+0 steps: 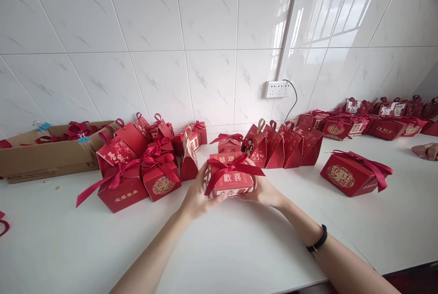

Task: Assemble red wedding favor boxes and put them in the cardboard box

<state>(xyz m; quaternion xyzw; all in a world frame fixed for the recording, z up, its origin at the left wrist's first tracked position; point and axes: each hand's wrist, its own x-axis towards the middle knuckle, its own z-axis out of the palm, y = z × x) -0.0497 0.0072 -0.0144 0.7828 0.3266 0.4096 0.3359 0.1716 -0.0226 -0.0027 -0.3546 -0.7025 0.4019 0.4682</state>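
Observation:
Between my two hands is a red gift box [231, 179] with light lettering and a dark red ribbon bow [227, 166] on top. My left hand [198, 196] is closed on its left side, thumb at the lower front. On the opposite side my right hand [262, 189] grips it, a black band around that wrist. Just behind stands a smaller box with a bow [230, 142]. A row of red boxes with loop handles [273, 148] is right behind my right hand. To the left, a red box with a magenta bow [160, 180] stands among several others.
An open cardboard carton [51, 159] holding red ribboned items stands at the far left. One bowed box [352, 175] sits apart on the right, with more boxes [386, 125] behind it. Another person's hand [425, 151] rests at the right edge. A power strip [277, 89] is on the tiled wall.

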